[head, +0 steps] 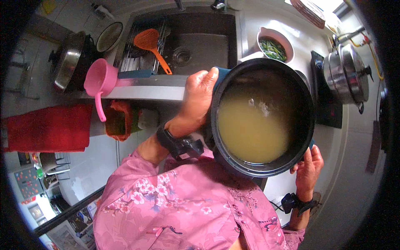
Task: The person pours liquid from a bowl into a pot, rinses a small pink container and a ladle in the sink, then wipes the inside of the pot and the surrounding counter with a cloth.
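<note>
A deep black pot is held up close before my chest, at the counter's front edge. Cloudy yellowish liquid covers its bottom, with a few pale glints on the surface. My left hand grips the pot's left side, with a dark blue pad or handle cover under the thumb. On the lower right side, my right hand holds the pot near another bit of blue; most of that grip is hidden behind the rim. Both wrists carry black strapped devices.
Ahead is a dark sink with an orange slotted ladle on its rack. A pink dipper stands on the left counter edge. To the right are a pale pot with leafy greens and a steel steamer pot on a black cooktop.
</note>
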`<state>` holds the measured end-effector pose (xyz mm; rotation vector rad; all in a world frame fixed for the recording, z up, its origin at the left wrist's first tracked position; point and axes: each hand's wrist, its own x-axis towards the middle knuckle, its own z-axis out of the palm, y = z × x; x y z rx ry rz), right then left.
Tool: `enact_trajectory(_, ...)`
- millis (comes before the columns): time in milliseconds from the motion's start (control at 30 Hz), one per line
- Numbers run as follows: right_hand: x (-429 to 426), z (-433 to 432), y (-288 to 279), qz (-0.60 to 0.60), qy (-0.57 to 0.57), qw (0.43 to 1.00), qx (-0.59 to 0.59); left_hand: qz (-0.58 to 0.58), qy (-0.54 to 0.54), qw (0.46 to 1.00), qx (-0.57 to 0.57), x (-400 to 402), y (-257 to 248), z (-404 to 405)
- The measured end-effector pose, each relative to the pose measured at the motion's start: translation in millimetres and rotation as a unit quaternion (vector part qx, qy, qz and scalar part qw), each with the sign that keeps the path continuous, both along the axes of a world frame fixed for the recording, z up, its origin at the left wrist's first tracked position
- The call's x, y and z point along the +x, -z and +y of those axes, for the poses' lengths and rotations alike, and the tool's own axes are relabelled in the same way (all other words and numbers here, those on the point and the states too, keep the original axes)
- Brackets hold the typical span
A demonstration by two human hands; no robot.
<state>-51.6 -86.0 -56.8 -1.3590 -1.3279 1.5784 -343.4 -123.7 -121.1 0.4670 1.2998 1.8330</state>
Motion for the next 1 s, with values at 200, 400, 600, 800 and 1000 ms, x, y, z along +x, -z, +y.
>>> enact_trajectory(200,-58,8,-30,-0.011,-0.083,0.996,0.016,0.006,-0.019,0.998,-0.065,-53,9,-30)
enact_trajectory(400,-124,21,-34,-0.046,-0.075,0.996,0.014,0.004,-0.032,0.992,-0.120,-108,38,-26)
enact_trajectory(600,-170,30,-31,-0.041,-0.068,0.997,0.005,-0.031,-0.031,0.989,-0.138,-144,82,-17)
enact_trajectory(800,-202,52,-27,-0.150,-0.069,0.986,0.020,-0.078,-0.056,0.980,-0.176,-162,77,-10)
enact_trajectory(1000,-225,65,-14,-0.146,-0.068,0.987,0.030,-0.072,-0.020,0.981,-0.178,-186,94,-9)
